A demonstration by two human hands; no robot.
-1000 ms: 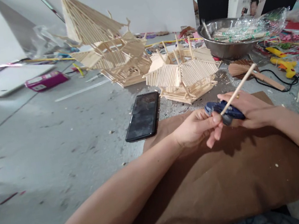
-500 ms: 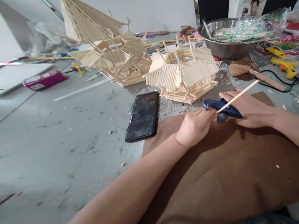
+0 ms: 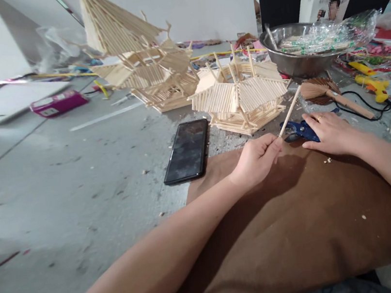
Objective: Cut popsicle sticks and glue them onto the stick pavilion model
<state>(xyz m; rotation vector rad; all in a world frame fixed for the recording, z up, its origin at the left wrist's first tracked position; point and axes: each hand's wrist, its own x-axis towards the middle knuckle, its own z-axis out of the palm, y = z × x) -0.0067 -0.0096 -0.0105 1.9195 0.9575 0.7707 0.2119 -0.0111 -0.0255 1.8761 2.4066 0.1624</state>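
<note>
My left hand pinches one end of a thin wooden stick, which tilts up and away to the right. To its right, low over the far edge of a brown sheet, my right hand is closed round the handle of blue pruning shears. Their jaws face left towards the stick's lower end, apart from it. Small pale crumbs lie on the sheet just below my right hand. Beyond my hands stands a small eight-sided-looking stick pavilion with upright posts on top.
Left of the sheet lies a black phone. A taller stick pagoda stands behind. At the back right are a metal bowl with wrapped sticks, a brown fan-shaped brush, a yellow glue gun with a black cord, and scattered scraps.
The shears have moved right, away from the stick, with my right hand. My left hand has swung the stick more upright. Pale crumbs now show on the sheet.
</note>
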